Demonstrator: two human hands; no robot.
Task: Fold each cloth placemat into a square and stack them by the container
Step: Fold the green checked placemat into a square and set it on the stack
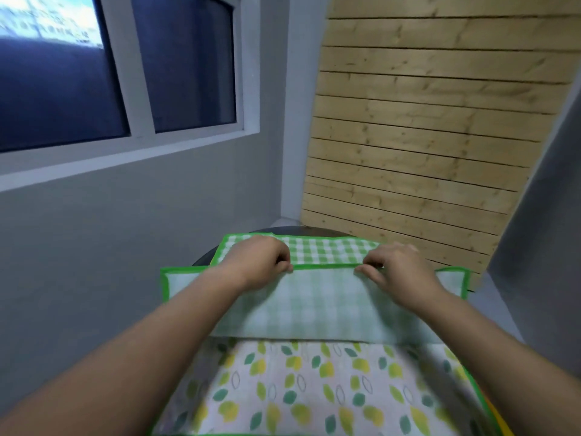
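**Fig.** Person folding a green gingham placemat (314,305), which is lying across the round dark bench (204,259) w/ its near part turned over, pale underside facing up. Left hand (261,262) & right hand (399,269) are each pinching the green-bound hem, fingers curled. Leaf-print placemat (298,382) is lying just beside it, on the person's side. Cloth is looking light, soft & limp, so probably best gripped at the hem towards both corners, keeping edges aligned. Container not in view.
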